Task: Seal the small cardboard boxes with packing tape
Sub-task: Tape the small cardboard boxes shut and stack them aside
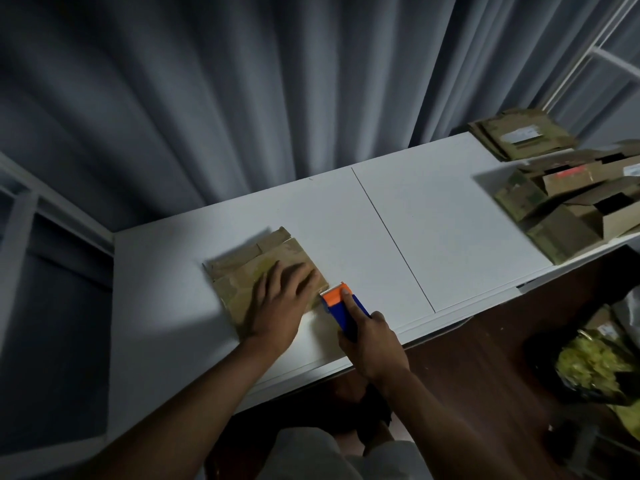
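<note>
left hand [282, 299]: flat, fingers spread, pinned box [263, 271] steady.
right hand [372, 344]: gripped tape dispenser [343, 306], box's 4 o'clock edge.

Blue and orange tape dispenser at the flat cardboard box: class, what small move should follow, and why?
Probably tilt the blue and orange tape dispenser to cut the tape: its toothed orange end sits at the flat brown cardboard box's right edge, while the left hand presses the box flat.

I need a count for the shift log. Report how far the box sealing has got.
Done: nothing clearly finished shows. In hand: the left hand presses flat on a cardboard box while the right hand holds the blue-and-orange tape dispenser at its right edge. Left: the pile of boxes at the table's right end, some visibly open.
</note>
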